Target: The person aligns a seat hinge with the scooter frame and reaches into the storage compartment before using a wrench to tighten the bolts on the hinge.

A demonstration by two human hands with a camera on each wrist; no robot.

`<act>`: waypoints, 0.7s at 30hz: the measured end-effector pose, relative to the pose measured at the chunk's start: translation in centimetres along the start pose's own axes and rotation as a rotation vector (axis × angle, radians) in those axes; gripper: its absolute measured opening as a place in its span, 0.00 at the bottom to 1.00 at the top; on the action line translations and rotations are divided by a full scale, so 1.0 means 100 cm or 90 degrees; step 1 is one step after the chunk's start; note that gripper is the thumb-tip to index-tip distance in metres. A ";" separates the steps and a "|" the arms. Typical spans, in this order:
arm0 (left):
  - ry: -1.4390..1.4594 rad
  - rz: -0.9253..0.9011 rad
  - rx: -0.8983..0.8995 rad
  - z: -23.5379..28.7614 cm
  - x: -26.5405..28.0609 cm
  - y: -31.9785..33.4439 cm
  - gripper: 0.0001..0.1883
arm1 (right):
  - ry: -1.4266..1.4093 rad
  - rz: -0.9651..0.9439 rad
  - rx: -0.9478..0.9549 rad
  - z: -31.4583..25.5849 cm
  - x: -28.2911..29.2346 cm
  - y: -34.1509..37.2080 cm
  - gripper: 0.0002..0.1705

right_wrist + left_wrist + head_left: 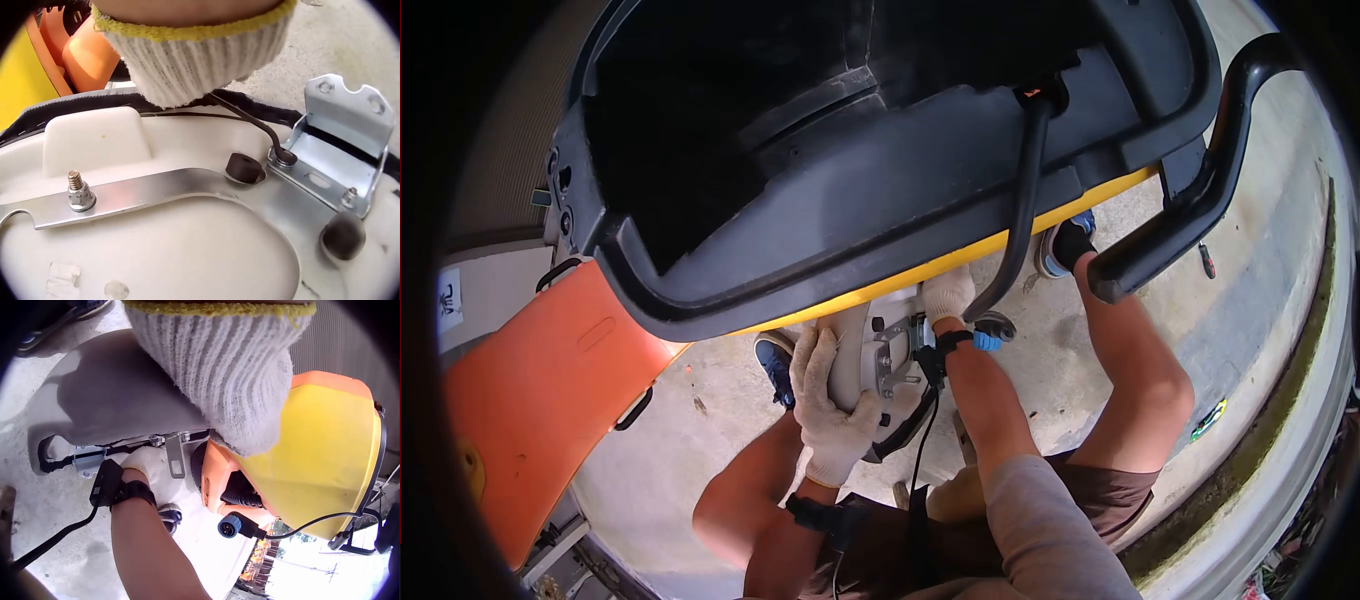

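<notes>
A grey padded seat (112,394) stands between the person's knees, its white plastic underside (187,237) facing the right hand. A metal plate (137,190) with a bolt and black rubber stops (242,167) runs along that underside, and a silver hinge bracket (340,147) is fixed at its end. My gloved left hand (832,400) grips the seat, fingers along the padded side and thumb toward the bracket side. My gloved right hand (948,294) holds a dark wrench (253,122), whose ring end sits over a nut on the bracket. The right fingers are mostly hidden.
Above the hands juts a large black tub-like body (880,200) with a yellow edge and a black bar handle (1170,240). An orange panel (550,390) is at left. A screwdriver (1207,262) lies on the concrete. A cable connector (229,526) with a blue ring hangs nearby.
</notes>
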State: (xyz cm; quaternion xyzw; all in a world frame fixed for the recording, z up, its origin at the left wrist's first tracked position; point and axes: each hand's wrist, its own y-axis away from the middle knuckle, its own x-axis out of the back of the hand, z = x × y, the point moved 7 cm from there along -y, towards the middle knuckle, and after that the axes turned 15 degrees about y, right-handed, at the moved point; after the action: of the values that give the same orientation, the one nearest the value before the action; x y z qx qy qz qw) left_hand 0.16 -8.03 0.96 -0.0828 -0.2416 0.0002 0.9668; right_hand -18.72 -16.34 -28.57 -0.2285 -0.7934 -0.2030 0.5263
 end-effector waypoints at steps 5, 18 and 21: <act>0.035 0.022 0.023 -0.007 0.007 0.004 0.39 | 0.019 -0.048 0.100 0.049 -0.087 -0.015 0.28; 0.035 -0.067 -0.058 -0.001 0.007 0.019 0.38 | 0.126 -0.348 0.220 0.107 -0.084 0.007 0.24; 0.007 -0.092 -0.097 0.008 0.005 0.031 0.38 | 0.125 -0.402 0.168 0.097 -0.059 0.005 0.21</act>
State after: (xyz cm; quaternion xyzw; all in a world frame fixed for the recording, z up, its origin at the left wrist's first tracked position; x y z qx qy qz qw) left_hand 0.35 -4.82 1.42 -0.1385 -0.2407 -0.0882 0.9566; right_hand -23.60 -11.33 -37.49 0.1188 -0.7899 -0.2723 0.5365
